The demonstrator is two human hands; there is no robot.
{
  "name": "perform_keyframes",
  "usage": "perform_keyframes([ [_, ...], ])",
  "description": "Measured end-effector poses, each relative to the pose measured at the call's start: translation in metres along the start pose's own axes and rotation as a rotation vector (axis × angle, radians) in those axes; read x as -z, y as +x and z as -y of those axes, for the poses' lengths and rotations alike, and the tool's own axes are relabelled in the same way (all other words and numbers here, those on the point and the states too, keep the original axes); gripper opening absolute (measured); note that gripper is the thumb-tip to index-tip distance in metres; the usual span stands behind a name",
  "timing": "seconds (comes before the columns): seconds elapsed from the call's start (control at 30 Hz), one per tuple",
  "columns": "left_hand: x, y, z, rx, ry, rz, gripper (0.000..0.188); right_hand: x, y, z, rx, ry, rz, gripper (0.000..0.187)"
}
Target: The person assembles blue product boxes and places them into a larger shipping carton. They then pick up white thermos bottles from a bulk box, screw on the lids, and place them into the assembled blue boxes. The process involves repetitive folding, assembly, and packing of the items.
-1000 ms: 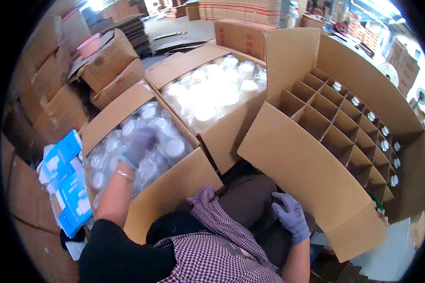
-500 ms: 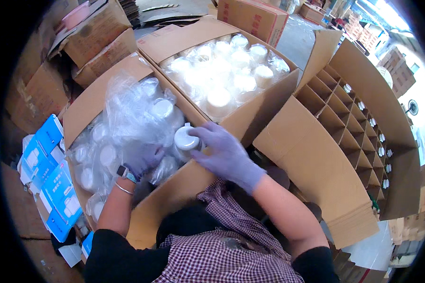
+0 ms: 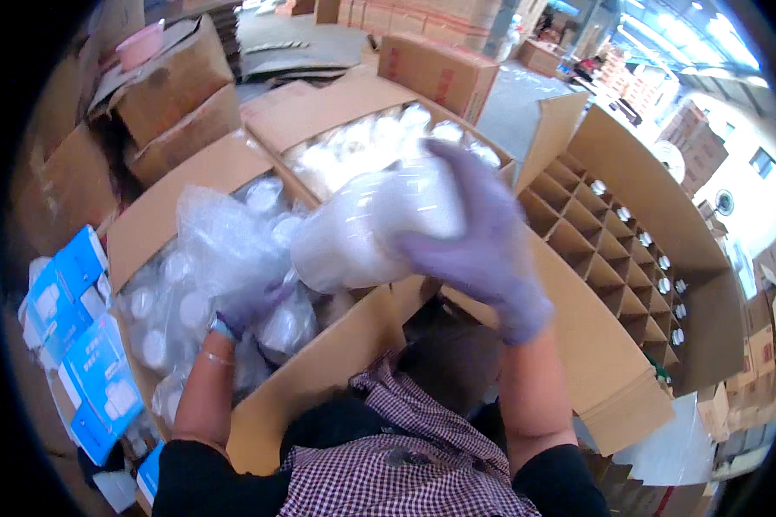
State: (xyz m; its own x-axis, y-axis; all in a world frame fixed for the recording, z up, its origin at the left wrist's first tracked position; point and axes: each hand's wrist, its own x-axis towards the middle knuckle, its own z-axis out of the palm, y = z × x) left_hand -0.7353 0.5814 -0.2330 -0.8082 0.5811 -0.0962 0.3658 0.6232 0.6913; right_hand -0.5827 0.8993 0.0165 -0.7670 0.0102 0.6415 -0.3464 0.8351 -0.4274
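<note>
My right hand (image 3: 483, 237), in a purple-grey glove, grips a large milky-white lidded jar (image 3: 336, 237) and holds it tilted above the near edge of the left carton (image 3: 323, 349). Motion blurs both the jar and the hand. My left hand (image 3: 254, 308), gloved too, is down in that carton, its fingers curled into a crumpled clear plastic bag (image 3: 220, 228) and partly covered by it. Around it in the same carton lie several white-lidded jars (image 3: 194, 308) wrapped in clear plastic.
A second open carton (image 3: 319, 129) behind holds several wrapped white jars. To the right stands a tilted carton with cardboard dividers (image 3: 569, 233) and small white caps along its far side. Blue printed flat boxes (image 3: 103, 370) lie at left. A closed carton (image 3: 440, 73) stands behind.
My right hand has lifted the jar out of the left carton, up and to the right. The left hand has stayed low in the plastic. The view has shifted slightly.
</note>
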Motion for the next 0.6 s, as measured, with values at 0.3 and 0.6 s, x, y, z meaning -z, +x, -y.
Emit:
perform_keyframes([
  [0.3, 0.018, -0.061, -0.212, -0.446, 0.026, -0.467, 0.070, 0.093, -0.244, -0.067, -0.904, 1.004, -0.849, 0.061],
  [0.6, -0.153, 0.005, -0.276, -0.407, -0.711, -0.063, 0.076, 0.130, -0.310, -0.008, -0.227, -0.111, -0.334, 0.068],
])
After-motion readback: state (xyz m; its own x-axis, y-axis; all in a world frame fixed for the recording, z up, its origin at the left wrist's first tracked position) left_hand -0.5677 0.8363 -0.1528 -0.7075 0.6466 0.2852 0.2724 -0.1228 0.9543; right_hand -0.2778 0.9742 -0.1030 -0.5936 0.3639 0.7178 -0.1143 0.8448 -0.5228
